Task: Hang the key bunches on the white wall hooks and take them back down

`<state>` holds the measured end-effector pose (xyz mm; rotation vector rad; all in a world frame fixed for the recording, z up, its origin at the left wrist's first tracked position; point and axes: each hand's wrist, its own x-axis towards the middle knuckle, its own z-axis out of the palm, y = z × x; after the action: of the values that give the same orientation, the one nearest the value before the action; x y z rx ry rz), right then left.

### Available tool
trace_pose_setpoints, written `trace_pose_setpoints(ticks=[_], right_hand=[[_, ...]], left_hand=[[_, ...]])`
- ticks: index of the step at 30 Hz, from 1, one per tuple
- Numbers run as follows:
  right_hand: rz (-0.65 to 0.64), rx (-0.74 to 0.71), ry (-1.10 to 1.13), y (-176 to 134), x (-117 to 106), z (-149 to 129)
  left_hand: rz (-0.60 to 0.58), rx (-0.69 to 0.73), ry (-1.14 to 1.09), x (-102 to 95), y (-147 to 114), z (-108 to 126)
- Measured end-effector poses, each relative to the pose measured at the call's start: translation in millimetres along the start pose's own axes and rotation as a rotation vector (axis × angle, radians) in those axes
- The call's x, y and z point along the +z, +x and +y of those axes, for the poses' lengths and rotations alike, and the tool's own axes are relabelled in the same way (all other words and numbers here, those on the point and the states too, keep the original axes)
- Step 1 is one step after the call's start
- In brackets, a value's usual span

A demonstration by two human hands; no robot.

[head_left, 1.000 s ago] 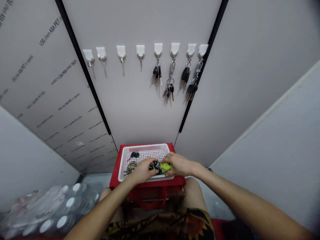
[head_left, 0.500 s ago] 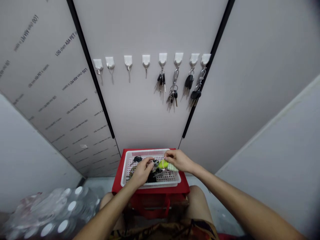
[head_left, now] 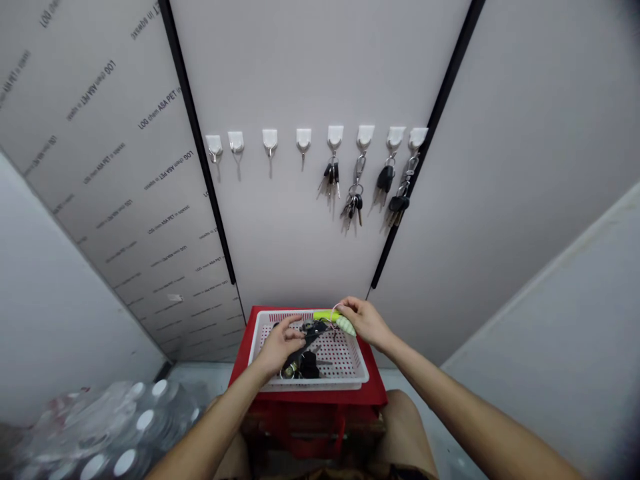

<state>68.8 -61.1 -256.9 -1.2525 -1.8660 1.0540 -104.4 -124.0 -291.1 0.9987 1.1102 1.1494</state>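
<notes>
Pinching a bright yellow-green fob (head_left: 326, 315) with a pale-green ribbed charm (head_left: 346, 326) in the right hand (head_left: 367, 323), at the far side of a white perforated plastic basket (head_left: 367, 375). Holding the left hand (head_left: 280, 345), with fingers apart, beside black-headed metal keys (head_left: 310, 365) inside.

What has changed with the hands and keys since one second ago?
The right hand has moved the yellow tag toward the basket's far edge, and a pale green piece now shows. The left hand has opened wider; whether it let go of keys is unclear. Four key bunches hang on the hooks as before.
</notes>
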Motion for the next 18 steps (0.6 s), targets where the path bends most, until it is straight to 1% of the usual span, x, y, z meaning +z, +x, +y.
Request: trace_pose_setpoints(ticks=[4,6,8,12,13,16,18], right_hand=[[-0.035,-0.012,-0.029,0,2,8],[-0.081,-0.012,-0.046,-1,2,10],[-0.107,-0.024,-0.05,-1,1,9],[-0.043,-0.141,-0.01,-3,1,-9],[-0.061,-0.173,0.004,-4,3,-16],[-0.22,-0.238,0.036,-7,12,-32],[-0.262,-0.252,0.069,-8,17,-39]], left_hand=[[-0.006,0.064,0.129,-10.9,2,24],[-0.012,0.108,0.245,-13.9,5,37],[-0.043,0.14,0.381,-13.8,8,51],[-0.164,0.234,0.664,-3.4,11,73],[-0.196,0.266,0.73,0.8,11,78],[-0.263,0.365,0.891,13.6,9,92],[-0.279,0.413,0.948,19.4,9,102]])
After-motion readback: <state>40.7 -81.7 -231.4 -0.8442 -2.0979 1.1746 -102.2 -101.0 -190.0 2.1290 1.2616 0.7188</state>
